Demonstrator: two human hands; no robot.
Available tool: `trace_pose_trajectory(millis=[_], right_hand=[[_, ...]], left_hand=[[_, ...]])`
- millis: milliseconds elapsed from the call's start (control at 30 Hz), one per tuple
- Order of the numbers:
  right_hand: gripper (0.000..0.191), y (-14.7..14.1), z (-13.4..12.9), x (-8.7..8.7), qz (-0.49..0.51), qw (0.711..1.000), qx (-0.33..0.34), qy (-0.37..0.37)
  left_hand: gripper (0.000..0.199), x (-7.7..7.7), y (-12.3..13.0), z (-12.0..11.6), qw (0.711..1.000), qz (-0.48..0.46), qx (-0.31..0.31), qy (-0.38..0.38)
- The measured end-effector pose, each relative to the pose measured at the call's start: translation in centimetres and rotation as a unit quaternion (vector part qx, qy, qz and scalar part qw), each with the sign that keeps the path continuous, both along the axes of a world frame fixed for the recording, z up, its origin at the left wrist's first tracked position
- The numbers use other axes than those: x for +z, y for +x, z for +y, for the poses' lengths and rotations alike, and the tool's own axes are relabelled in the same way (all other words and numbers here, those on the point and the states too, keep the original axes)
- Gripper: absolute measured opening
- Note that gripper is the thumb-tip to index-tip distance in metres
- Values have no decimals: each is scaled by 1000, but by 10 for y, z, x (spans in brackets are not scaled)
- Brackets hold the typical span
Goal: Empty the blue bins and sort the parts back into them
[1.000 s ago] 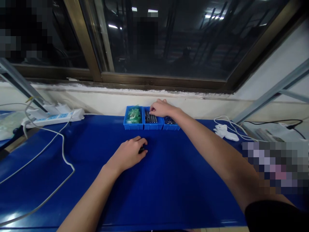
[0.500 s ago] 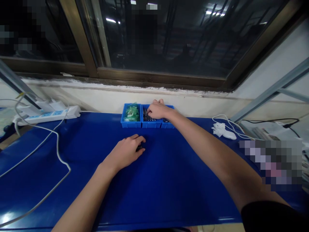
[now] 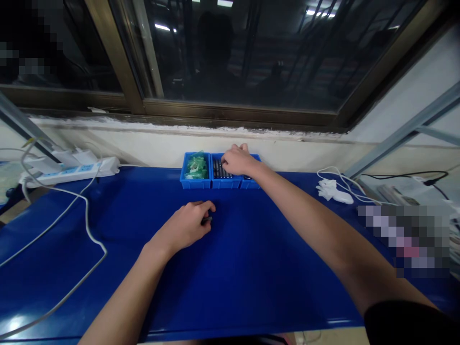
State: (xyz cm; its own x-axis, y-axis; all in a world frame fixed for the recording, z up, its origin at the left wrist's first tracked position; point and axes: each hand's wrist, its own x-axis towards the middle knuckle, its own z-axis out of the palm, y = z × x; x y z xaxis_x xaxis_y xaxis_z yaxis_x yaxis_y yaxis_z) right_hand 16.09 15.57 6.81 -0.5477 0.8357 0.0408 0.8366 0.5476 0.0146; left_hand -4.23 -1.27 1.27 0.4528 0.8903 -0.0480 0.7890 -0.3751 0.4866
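Over the blue table, my left hand [image 3: 187, 222] is closed on a small dark piece [image 3: 207, 219], whose dark end shows between thumb and fingers. My right hand [image 3: 237, 161] reaches to the middle blue bin [image 3: 226, 184], which contains several dark, slim pieces [image 3: 217, 168] lined up side by side. Its fingers are curled down at the bin, and whatever they grip is hidden. To the left stands a blue bin [image 3: 196, 184] of crumpled green plastic film [image 3: 197, 165]. A third blue bin [image 3: 250, 184] on the right is mostly covered by my right hand and wrist.
The bins stand against the wall below a window [image 3: 230, 62]. A white power strip [image 3: 79, 171] and loose cables [image 3: 86, 215] lie at left. On the right are a white crumpled item [image 3: 326, 189], a white rounded device [image 3: 342, 197] and metal frame bars [image 3: 395, 132].
My right hand has shifted slightly right in the bins, showing more of the dark pieces. My left hand stays nearly in place, its fingers curled a little differently around the dark piece.
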Motion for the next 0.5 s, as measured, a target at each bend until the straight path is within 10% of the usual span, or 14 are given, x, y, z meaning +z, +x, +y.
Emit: trace_pose_trajectory(millis=[200,333,500], right_hand=[[32,13,-100,-6,138,976,24,168],[39,24,-165,-41,220,968,18,121],[32,30,-185,-61,306,941,4,142]], left_hand=[[26,3,12,0,973,-198,119,13],[38,8,23,-1,871,-454,165,-91],[49,9,40,-5,765,-568,197,-230]])
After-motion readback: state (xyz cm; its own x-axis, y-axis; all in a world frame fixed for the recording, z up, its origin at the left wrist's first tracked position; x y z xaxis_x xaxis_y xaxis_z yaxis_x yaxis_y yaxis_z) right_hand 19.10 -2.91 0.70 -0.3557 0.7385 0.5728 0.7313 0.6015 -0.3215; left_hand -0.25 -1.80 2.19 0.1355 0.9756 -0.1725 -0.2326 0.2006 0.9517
